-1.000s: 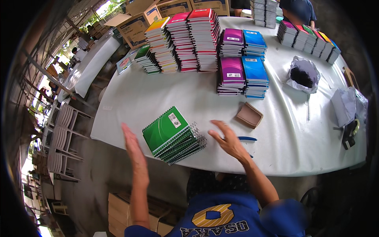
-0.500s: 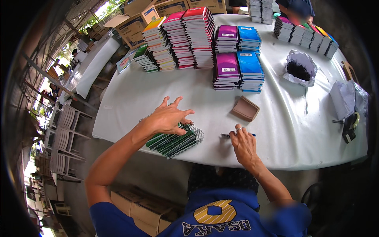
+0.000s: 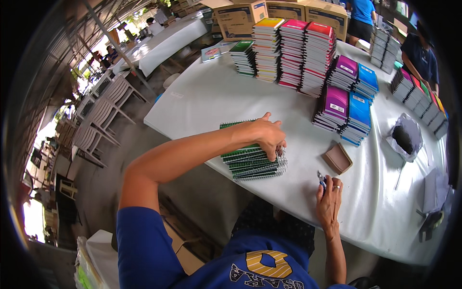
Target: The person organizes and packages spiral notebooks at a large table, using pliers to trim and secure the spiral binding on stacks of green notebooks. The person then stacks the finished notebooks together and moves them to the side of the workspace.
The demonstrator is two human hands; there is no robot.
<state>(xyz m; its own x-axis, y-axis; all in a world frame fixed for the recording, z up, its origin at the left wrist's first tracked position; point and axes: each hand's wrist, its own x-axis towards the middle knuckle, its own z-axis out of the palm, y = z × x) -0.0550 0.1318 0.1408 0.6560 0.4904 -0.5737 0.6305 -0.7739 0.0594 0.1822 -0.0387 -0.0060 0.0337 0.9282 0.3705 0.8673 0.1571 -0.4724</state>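
Observation:
Green spiral notebooks (image 3: 236,158) lie fanned in an overlapping pile at the near left edge of the table, wire coils sticking out at their right ends. Over that right end my left hand (image 3: 270,137) is bent downward, fingers apart, thumb close to the coils; whether it touches them I cannot make out. My right hand (image 3: 330,200) rests at the table's front edge, closed round small pliers (image 3: 322,179) with dark blue handles, jaws pointing away from me. Just beyond them sits an open brown box-like tray (image 3: 338,159).
Tall stacks of yellow (image 3: 267,50), pink (image 3: 291,55) and red notebooks (image 3: 318,58) stand at the back, purple (image 3: 334,107) and blue ones (image 3: 357,115) nearer. Right lies a white bag of black coils (image 3: 403,138). A person (image 3: 419,55) works at far right; white chairs (image 3: 118,94) stand left.
My view has swung, shifting the table rightward in the picture. My left hand, spread above the green notebooks before, has bent down over their coil end. My right hand now holds the pliers upright.

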